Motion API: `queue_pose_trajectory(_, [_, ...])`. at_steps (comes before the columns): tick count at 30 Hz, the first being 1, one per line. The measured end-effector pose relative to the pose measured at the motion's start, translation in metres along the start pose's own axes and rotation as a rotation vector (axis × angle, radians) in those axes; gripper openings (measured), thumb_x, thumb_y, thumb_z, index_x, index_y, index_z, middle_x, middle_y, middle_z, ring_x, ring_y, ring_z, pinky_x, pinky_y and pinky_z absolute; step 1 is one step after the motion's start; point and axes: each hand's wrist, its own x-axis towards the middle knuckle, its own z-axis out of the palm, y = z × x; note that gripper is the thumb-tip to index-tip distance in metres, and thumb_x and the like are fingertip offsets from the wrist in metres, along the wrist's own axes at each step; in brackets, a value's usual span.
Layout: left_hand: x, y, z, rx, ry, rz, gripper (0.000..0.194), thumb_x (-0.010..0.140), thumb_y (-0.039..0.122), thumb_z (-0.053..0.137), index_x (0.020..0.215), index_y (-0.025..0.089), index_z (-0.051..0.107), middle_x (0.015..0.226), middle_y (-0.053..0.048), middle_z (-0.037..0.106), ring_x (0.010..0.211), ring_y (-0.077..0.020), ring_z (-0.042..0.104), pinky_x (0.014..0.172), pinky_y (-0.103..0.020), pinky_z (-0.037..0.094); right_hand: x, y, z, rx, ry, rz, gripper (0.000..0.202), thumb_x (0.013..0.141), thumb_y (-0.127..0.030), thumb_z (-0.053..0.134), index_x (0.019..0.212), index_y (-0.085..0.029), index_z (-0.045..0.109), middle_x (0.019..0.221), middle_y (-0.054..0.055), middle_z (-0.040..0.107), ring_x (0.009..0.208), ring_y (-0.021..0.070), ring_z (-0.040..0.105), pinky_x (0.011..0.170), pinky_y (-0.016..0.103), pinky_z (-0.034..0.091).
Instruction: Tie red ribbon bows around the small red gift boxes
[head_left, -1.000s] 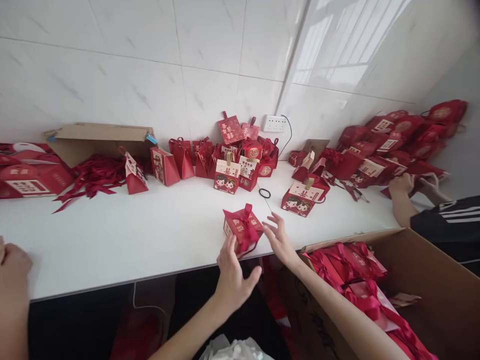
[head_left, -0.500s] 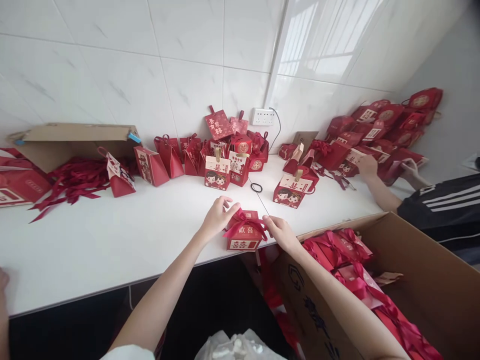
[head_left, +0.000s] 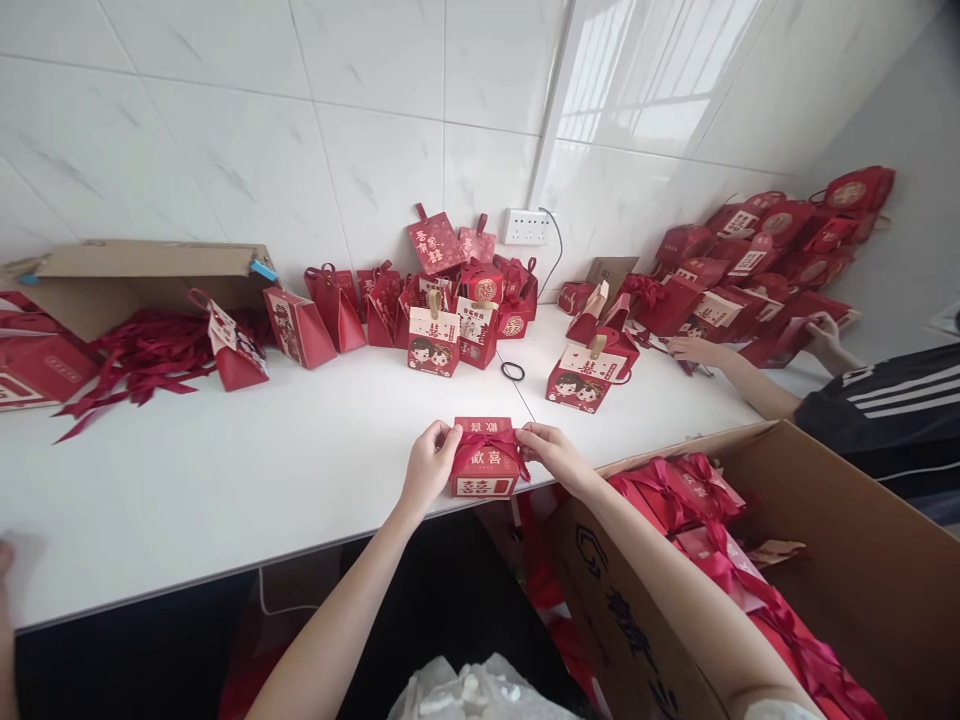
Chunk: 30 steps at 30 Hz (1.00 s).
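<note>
A small red gift box (head_left: 485,486) with white and gold characters stands at the front edge of the white table. Across its top runs a dark red ribbon (head_left: 487,441), tied in a bow. My left hand (head_left: 433,462) is closed, pinching the ribbon at the box's left side. On the other side, my right hand (head_left: 553,455) pinches the ribbon's right part between thumb and fingers. Both hands rest close against the box. The fingertips partly cover the ribbon's loops.
Several red gift boxes (head_left: 433,343) line the back of the white table (head_left: 285,460). At left, a cardboard box (head_left: 150,262) lies beside loose ribbons (head_left: 154,360). A large carton (head_left: 862,560) with ribboned boxes stands at right. Another person's hands (head_left: 701,352) work near a pile of boxes.
My left hand has come down from above the bow to pinch the ribbon's left side. The ribbon looks pulled straighter. The other person's near hand has moved left.
</note>
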Motion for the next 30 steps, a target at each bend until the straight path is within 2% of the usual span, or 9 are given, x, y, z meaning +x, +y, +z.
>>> queue_pose_trajectory(7, [-0.004,-0.008,0.008,-0.119,0.000,-0.023,0.038,0.082,0.046,0.044,0.059,0.020,0.028,0.055,0.005,0.035,0.052,-0.0102,0.037,0.050,-0.022,0.030,0.004,0.009,-0.002,0.086,-0.012,-0.021,0.036,0.071,-0.052,0.059,0.066,-0.018,0.047,0.070,-0.001,0.056,0.068,0.0119,0.054,0.076,0.029,0.044])
queue_pose_trajectory(13, [0.000,-0.014,0.008,-0.202,-0.017,-0.062,0.039,0.079,0.046,0.048,0.058,0.020,0.028,0.054,0.006,0.034,0.052,-0.0092,0.036,0.051,-0.021,0.029,0.005,0.016,-0.006,-0.040,0.045,0.008,0.042,0.067,-0.058,0.061,0.067,-0.018,0.048,0.072,0.003,0.056,0.077,0.0200,0.058,0.081,0.041,0.045])
queue_pose_trajectory(15, [0.002,-0.016,0.007,-0.225,-0.034,-0.067,0.040,0.077,0.048,0.050,0.057,0.019,0.030,0.054,0.005,0.035,0.052,-0.0092,0.037,0.051,-0.021,0.030,0.003,0.014,-0.009,-0.088,0.117,-0.015,0.046,0.066,-0.059,0.062,0.082,-0.017,0.052,0.091,0.009,0.058,0.097,0.0258,0.056,0.090,0.046,0.042])
queue_pose_trajectory(17, [0.002,-0.018,0.006,-0.245,-0.058,-0.069,0.040,0.077,0.050,0.050,0.058,0.019,0.033,0.055,0.005,0.039,0.053,-0.0096,0.040,0.052,-0.021,0.032,-0.001,0.011,-0.011,-0.161,0.106,-0.080,0.060,0.066,-0.058,0.064,0.109,-0.019,0.046,0.120,0.014,0.050,0.120,0.0284,0.044,0.099,0.047,0.036])
queue_pose_trajectory(20, [0.002,-0.021,0.005,-0.266,-0.078,-0.060,0.042,0.077,0.052,0.050,0.058,0.018,0.036,0.057,0.004,0.043,0.055,-0.0101,0.043,0.054,-0.021,0.034,-0.007,0.006,-0.009,-0.364,-0.101,-0.187,0.093,0.061,-0.051,0.073,0.135,-0.022,0.023,0.143,0.016,0.025,0.135,0.0292,0.026,0.107,0.048,0.029])
queue_pose_trajectory(22, [0.001,-0.021,0.006,-0.275,-0.075,-0.044,0.042,0.077,0.053,0.051,0.058,0.018,0.037,0.058,0.004,0.044,0.055,-0.0102,0.044,0.054,-0.021,0.035,-0.010,0.006,-0.005,-0.500,-0.171,-0.233,0.102,0.059,-0.044,0.076,0.139,-0.022,0.016,0.143,0.017,0.024,0.134,0.0301,0.028,0.107,0.049,0.029])
queue_pose_trajectory(24, [-0.001,-0.018,0.005,-0.281,-0.070,-0.015,0.041,0.078,0.052,0.050,0.059,0.018,0.038,0.058,0.004,0.045,0.055,-0.0101,0.044,0.054,-0.021,0.036,-0.012,0.005,-0.001,-0.596,-0.136,-0.296,0.102,0.060,-0.039,0.077,0.139,-0.022,0.015,0.138,0.016,0.031,0.129,0.0301,0.035,0.105,0.050,0.033])
queue_pose_trajectory(27, [-0.006,-0.004,0.002,-0.278,-0.056,0.049,0.037,0.082,0.049,0.049,0.062,0.018,0.041,0.060,0.003,0.044,0.057,-0.0100,0.044,0.055,-0.021,0.037,-0.017,0.002,0.002,-0.722,-0.002,-0.486,0.103,0.060,-0.034,0.078,0.140,-0.022,0.015,0.131,0.016,0.035,0.125,0.0309,0.041,0.101,0.050,0.039])
queue_pose_trajectory(30, [-0.014,0.020,-0.001,-0.178,0.015,0.310,0.025,0.084,0.038,0.051,0.069,0.018,0.049,0.071,0.001,0.050,0.068,-0.0113,0.050,0.063,-0.022,0.041,-0.029,-0.008,0.002,-0.845,0.193,-0.721,0.094,0.067,-0.030,0.074,0.141,-0.024,0.015,0.132,0.016,0.033,0.126,0.0313,0.040,0.098,0.048,0.044])
